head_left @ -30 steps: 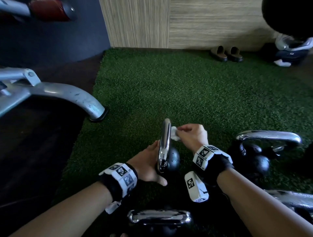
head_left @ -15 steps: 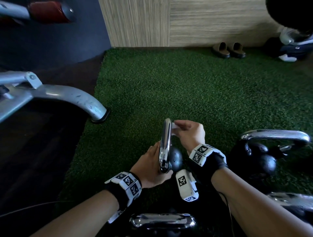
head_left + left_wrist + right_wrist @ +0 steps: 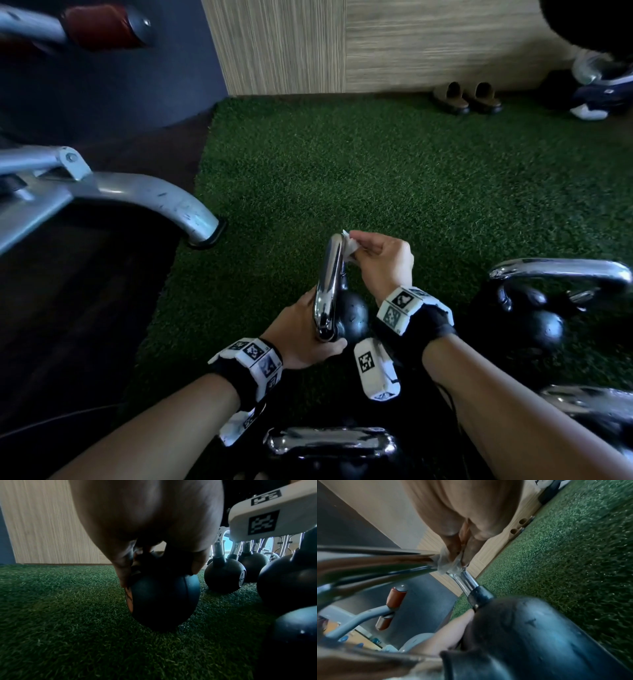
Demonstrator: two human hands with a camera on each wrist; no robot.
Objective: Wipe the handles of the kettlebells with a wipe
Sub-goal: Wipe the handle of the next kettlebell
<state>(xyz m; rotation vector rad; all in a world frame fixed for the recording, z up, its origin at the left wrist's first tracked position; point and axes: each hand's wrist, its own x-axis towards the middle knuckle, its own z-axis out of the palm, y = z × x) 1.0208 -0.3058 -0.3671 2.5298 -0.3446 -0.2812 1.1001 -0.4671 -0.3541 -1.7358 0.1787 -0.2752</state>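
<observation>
A black kettlebell [image 3: 352, 313] with a chrome handle [image 3: 329, 274] stands on the green turf in front of me. My left hand [image 3: 305, 337] grips the near end of that handle, thumb curled round it; the left wrist view shows the fingers [image 3: 123, 566] over the ball [image 3: 163, 601]. My right hand [image 3: 380, 260] pinches a small white wipe [image 3: 350, 248] against the far top corner of the handle. In the right wrist view the wipe [image 3: 448, 563] wraps the chrome bend [image 3: 464, 580] under the fingertips [image 3: 453, 547].
Other kettlebells stand close: one at right [image 3: 534, 308], one at my near front [image 3: 329, 442], another at the right edge [image 3: 589, 407]. A grey machine leg [image 3: 164, 202] ends at the turf's left edge. Slippers [image 3: 466, 97] sit by the wooden wall.
My right hand with the wipe has slid along the handle toward its far top corner. The left hand keeps its grip at the near end.
</observation>
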